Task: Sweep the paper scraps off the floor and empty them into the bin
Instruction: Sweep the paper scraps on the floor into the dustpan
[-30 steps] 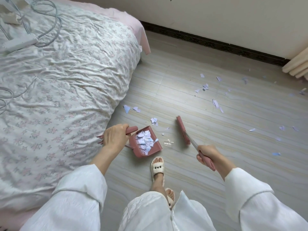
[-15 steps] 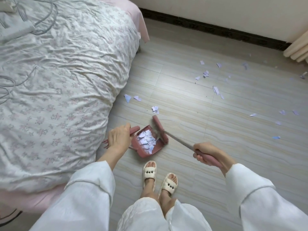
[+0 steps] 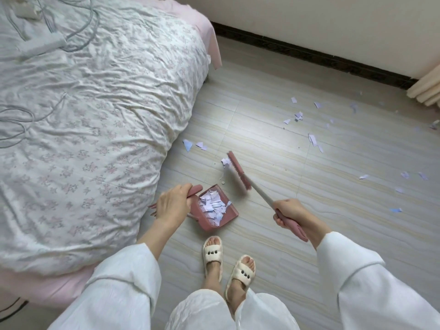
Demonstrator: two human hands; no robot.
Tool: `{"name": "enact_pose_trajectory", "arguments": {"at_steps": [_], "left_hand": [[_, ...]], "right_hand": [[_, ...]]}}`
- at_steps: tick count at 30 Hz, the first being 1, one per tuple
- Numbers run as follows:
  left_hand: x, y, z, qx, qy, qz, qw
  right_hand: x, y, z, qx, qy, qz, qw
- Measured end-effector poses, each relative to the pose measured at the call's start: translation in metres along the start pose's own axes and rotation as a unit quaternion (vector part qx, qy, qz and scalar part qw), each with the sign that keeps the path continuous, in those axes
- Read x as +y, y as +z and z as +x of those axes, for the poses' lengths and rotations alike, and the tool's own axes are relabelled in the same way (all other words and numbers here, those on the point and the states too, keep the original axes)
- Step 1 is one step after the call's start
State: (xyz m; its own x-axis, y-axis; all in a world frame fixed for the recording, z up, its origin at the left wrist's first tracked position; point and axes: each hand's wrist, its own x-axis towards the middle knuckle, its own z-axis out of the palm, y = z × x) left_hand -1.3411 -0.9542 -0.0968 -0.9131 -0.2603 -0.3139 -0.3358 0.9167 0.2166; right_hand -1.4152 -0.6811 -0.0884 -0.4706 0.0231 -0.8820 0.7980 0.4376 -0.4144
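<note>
My left hand (image 3: 172, 204) grips the handle of a pink dustpan (image 3: 229, 216) that rests on the floor beside the bed, with several white paper scraps (image 3: 214, 206) inside. My right hand (image 3: 289, 211) holds the pink grip of a small broom, whose brush head (image 3: 238, 172) sits on the floor just beyond the pan, next to a small scrap (image 3: 225, 161). Two more scraps (image 3: 188, 145) lie near the bed's edge. Several others (image 3: 313, 139) are scattered across the floor to the right. No bin is in view.
A bed with a floral quilt (image 3: 95, 127) fills the left side, with cables and a power strip (image 3: 42, 47) on it. A wall with dark skirting (image 3: 309, 55) runs along the back. A curtain (image 3: 426, 91) hangs at far right. My slippered feet (image 3: 226, 263) stand behind the dustpan.
The brush swept against the dustpan's mouth half a second ago, then moved back out past the pan beside a scrap. My feet came together.
</note>
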Motion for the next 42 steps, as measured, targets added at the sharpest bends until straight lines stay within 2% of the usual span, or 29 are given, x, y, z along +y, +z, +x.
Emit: {"name": "enact_pose_trajectory", "arguments": {"at_steps": [11, 15, 20, 23, 25, 31, 35, 42], "left_hand": [[-0.037, -0.010, 0.054, 0.072, -0.034, -0.005, 0.997], [-0.043, -0.015, 0.088, 0.097, -0.011, 0.009, 0.995], [-0.040, -0.018, 0.111, 0.097, 0.007, -0.004, 0.995], [-0.036, -0.019, 0.111, 0.102, 0.013, -0.004, 0.995], [-0.037, -0.019, 0.110, 0.099, 0.011, 0.000, 0.995], [-0.033, -0.024, 0.113, 0.092, 0.013, 0.006, 0.996], [-0.037, -0.024, 0.116, 0.101, 0.014, -0.005, 0.995], [-0.034, -0.026, 0.115, 0.121, 0.028, -0.002, 0.992]], "right_hand": [[-0.077, 0.039, 0.072, 0.049, -0.030, -0.117, 0.991], [-0.104, 0.043, 0.094, 0.030, -0.028, -0.171, 0.984], [-0.125, 0.051, 0.091, -0.050, 0.010, -0.243, 0.969], [-0.146, 0.040, 0.082, -0.083, 0.054, -0.191, 0.977], [-0.158, 0.032, 0.072, -0.085, 0.051, -0.144, 0.985], [-0.154, 0.027, 0.050, -0.098, 0.062, -0.184, 0.976], [-0.137, 0.041, 0.057, -0.057, 0.011, -0.196, 0.979], [-0.125, 0.057, 0.056, -0.107, 0.053, -0.171, 0.978]]}}
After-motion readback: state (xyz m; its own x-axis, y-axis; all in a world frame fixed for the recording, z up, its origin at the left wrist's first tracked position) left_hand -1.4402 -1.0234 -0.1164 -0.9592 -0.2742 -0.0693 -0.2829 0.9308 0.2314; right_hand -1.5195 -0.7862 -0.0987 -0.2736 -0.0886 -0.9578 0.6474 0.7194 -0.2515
